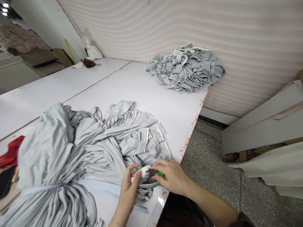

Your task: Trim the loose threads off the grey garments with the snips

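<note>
My left hand (130, 186) pinches the white-trimmed edge (143, 174) of a light grey garment at the table's near edge. In my right hand (170, 177) is a small pair of thread snips (153, 172), dark with a green part. Their tip meets the white trim, and the fingers partly hide them. Under and to the left of both hands spreads a large heap of light grey garments (99, 145), several with white-bound edges.
A second pile of grey garments (187, 69) lies at the table's far end by the striped sheeting (189, 22). Red cloth (10, 151) and a dark flat object (6, 181) are at left. A brown tuft (89, 63) sits at the back. Right of the white table (132, 83) is speckled floor (205, 157).
</note>
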Motion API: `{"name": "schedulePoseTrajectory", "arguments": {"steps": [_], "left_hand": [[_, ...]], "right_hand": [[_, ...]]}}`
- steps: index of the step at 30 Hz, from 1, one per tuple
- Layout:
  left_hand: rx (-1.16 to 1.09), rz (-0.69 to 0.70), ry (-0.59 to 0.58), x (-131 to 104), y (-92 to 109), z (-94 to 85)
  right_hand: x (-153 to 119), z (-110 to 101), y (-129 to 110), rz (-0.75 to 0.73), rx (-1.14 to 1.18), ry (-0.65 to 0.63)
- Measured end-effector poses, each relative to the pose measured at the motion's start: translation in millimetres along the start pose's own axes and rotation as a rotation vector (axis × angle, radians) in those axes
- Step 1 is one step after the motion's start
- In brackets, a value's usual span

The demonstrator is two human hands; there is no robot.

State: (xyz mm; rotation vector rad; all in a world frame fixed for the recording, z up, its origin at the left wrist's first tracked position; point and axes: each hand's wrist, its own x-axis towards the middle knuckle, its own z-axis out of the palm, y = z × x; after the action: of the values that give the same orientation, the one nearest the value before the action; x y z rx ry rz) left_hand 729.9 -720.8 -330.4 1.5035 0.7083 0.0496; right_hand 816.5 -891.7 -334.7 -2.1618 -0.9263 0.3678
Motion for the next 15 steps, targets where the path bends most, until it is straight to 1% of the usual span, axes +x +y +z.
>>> {"name": "schedulePoseTrajectory", "arguments": {"steps": [4, 6, 7, 9, 11, 12, 13, 14, 15], "left_hand": [[-0.035, 0.005, 0.041, -1.2, 0.3, 7.6], [0.029, 0.026, 0.025, -0.8, -3.9, 0.1], [0.105, 0.053, -0.005, -0.5, -7.9, -9.0], [0.351, 0.134, -0.12, -0.6, -19.8, -37.3], [0.683, 0.224, -0.3, -3.3, -33.9, -70.5], [0.82, 0.327, -0.325, -6.3, -39.9, -84.4], [0.919, 0.467, -0.341, -10.5, -44.2, -94.0], [0.982, 0.615, -0.363, -16.1, -46.6, -98.1], [1.017, 0.769, -0.374, -23.3, -46.9, -96.2]], "right_hand": [[4.1, 4.4, -4.1, -0.037, -0.018, 0.005], [5.4, 5.1, -4.0, -0.051, -0.002, 0.005], [5.4, 4.8, -2.6, -0.044, 0.016, 0.012], [4.2, 2.5, 3.8, 0.014, 0.074, 0.042], [3.2, -0.9, 14.8, 0.088, 0.144, 0.089], [3.3, -2.5, 21.3, 0.119, 0.17, 0.119], [4.1, -3.8, 27.8, 0.147, 0.184, 0.155], [5.6, -4.6, 33.8, 0.172, 0.189, 0.194], [7.8, -4.8, 39.0, 0.193, 0.191, 0.23]]}}
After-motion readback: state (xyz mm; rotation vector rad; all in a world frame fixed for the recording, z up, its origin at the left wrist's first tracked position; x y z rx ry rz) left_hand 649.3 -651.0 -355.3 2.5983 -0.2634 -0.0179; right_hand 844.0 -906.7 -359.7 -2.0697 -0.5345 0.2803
